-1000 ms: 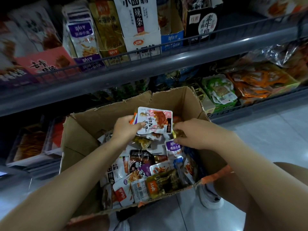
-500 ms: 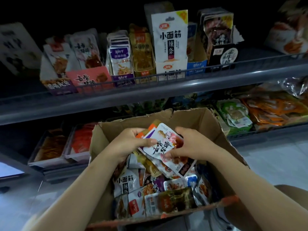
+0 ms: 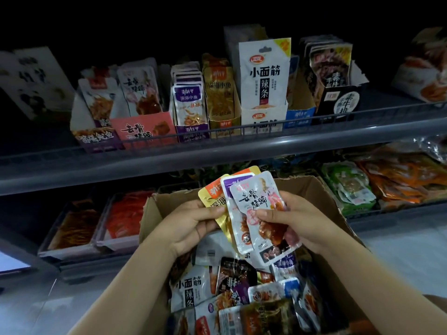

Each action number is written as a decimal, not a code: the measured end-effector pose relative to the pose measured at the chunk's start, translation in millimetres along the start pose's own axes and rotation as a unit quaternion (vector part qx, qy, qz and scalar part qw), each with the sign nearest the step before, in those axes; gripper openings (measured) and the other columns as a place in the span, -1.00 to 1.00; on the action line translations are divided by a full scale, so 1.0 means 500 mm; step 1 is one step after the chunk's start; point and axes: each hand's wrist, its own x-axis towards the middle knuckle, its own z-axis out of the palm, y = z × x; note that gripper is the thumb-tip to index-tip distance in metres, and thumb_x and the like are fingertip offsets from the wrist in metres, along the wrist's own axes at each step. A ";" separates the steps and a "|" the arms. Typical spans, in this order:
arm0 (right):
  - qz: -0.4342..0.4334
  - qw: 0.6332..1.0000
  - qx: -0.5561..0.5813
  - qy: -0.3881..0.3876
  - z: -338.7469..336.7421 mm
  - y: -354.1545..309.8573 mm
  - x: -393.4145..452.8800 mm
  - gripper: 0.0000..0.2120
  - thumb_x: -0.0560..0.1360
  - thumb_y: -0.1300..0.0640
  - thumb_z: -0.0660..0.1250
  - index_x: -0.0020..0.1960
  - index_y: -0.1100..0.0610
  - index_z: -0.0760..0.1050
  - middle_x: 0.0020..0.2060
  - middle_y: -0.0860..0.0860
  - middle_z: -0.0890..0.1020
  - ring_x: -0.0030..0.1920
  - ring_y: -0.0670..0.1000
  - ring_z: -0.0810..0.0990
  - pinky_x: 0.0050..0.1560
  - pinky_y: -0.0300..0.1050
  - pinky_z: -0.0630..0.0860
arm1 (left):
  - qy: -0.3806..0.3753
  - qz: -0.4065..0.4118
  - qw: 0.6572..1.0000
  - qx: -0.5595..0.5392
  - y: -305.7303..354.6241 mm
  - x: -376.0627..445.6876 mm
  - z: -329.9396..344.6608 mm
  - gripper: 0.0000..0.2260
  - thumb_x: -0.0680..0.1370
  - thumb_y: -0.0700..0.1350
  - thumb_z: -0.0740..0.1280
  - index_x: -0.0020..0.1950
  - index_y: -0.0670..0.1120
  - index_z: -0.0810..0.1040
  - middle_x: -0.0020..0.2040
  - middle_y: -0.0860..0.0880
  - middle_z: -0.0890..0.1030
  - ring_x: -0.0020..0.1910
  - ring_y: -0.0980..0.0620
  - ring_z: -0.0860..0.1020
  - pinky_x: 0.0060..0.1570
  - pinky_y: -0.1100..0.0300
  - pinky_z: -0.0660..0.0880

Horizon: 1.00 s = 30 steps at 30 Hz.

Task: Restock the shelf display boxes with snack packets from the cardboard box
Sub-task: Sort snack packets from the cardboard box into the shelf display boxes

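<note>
A fanned handful of snack packets is held above an open brown cardboard box (image 3: 321, 197) by both hands. The yellow-and-orange foil packet (image 3: 212, 197) and the purple-topped packet (image 3: 233, 187) behind are pinched by the left hand (image 3: 191, 226), while the white packet printed with black characters and reddish meat (image 3: 263, 213), lying at the front of the fan, is gripped by the right hand (image 3: 297, 218). More mixed packets (image 3: 232, 291) are heaped loosely inside the box. On the grey metal shelf (image 3: 217, 151) above, upright display boxes are lined up side by side, among them a pink display box (image 3: 142, 131) and a tall white display box (image 3: 263, 117).
</note>
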 end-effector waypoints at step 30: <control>-0.161 0.974 -0.024 0.161 0.133 -0.167 0.101 -0.66 0.49 0.15 0.40 0.20 -0.03 0.39 0.07 -0.07 0.65 0.07 -0.02 0.63 0.19 0.12 0.53 | 0.169 0.208 0.963 -0.027 0.114 -0.048 -0.075 -0.76 0.52 -0.35 0.34 0.14 -0.11 0.57 0.02 -0.08 0.70 0.03 -0.07 0.67 0.05 -0.04 0.56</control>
